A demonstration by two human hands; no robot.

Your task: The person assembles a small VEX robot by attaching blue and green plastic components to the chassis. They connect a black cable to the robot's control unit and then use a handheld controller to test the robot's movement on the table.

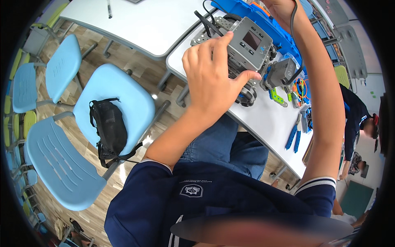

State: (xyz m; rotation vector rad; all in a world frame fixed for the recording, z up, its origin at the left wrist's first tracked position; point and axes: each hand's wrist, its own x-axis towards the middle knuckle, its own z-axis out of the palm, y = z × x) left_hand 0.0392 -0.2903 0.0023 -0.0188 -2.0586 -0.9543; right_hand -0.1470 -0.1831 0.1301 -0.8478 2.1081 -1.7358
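My left hand [212, 74] grips the near left side of a grey wheeled robot [247, 96] on the white table. Its thumb and index finger span the edge of the robot's square control unit [249, 43], which has a small dark screen. Raised at the top edge is my right hand [283, 11], its fingers cut off by the frame. A black cable [292, 24] runs past that wrist to a dark grey motor [282, 73] at the robot's right. What the right hand holds, if anything, is out of sight.
A blue tray [281, 38] of parts lies behind the robot. Blue-handled pliers [293, 138], a green flat piece [277, 98] and coloured bands [302, 87] lie to its right. A black bag [112, 127] sits on a light blue chair [138, 96] at left. People stand at far right.
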